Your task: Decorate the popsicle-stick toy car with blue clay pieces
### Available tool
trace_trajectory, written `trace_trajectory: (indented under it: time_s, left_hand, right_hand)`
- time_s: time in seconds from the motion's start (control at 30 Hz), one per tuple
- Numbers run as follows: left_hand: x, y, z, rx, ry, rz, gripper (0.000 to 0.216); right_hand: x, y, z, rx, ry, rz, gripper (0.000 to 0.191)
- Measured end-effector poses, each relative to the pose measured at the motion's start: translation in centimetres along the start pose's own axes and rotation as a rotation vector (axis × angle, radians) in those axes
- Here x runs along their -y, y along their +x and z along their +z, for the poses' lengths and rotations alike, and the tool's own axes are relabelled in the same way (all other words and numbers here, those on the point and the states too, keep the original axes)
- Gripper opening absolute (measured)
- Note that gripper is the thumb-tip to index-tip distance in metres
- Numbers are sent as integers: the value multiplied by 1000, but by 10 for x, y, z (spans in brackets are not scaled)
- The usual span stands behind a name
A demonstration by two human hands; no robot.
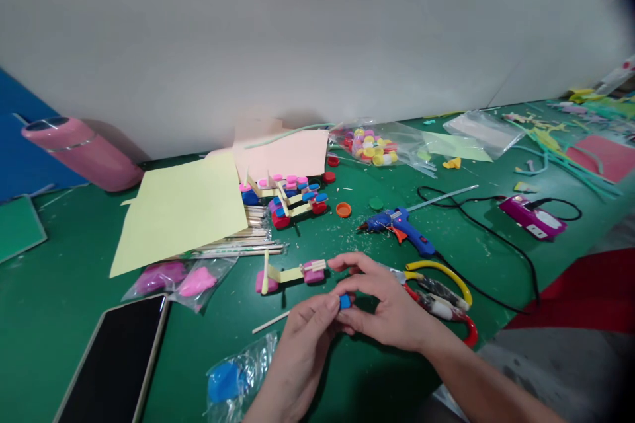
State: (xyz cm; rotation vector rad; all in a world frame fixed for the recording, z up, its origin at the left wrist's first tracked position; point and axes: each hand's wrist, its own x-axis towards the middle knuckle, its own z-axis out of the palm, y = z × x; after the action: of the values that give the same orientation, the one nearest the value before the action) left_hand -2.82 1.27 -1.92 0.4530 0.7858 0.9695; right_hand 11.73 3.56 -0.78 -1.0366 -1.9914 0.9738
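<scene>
My left hand (302, 344) and my right hand (384, 301) meet above the green table (74, 277), and both pinch a small blue bottle cap (345, 301) between their fingertips. My right index finger reaches toward a half-built piece (290, 272) of yellow strips, sticks and pink caps that lies just ahead of the hands. Further back stands a group of finished pieces (288, 197) with pink, blue and red caps. A blue glue gun (399, 226) rests to the right of them.
Yellow paper sheets (181, 208) and wooden sticks (243, 244) lie at the left. Bags of pink caps (178, 279), blue caps (233, 377) and mixed caps (372, 145) are around. A tablet (116, 360), cutters (441, 291), a pink bottle (82, 152) and a purple device (533, 217) are also here.
</scene>
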Motion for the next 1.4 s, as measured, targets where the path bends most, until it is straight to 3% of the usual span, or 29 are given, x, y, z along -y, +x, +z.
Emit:
trace_trajectory:
  time_s: [0.27, 0.57, 0.97, 1.27, 1.4]
  left_hand:
    - [0, 1, 1, -32, -14, -60, 11]
    - [0, 1, 1, -75, -55, -67, 11]
    - [2, 2, -1, -50, -81, -77, 9]
    - [2, 2, -1, 7, -86, -81, 14]
    - [0, 2, 0, -25, -157, -101, 22]
  right_hand:
    - [2, 0, 0, 19, 31, -14, 30]
    - [1, -2, 0, 13, 52, 1, 30]
    - [3, -2, 2, 10, 63, 1, 34]
    - [-1, -2, 2, -1, 60, 24, 28]
    - [-2, -2, 1, 6, 76, 37, 24]
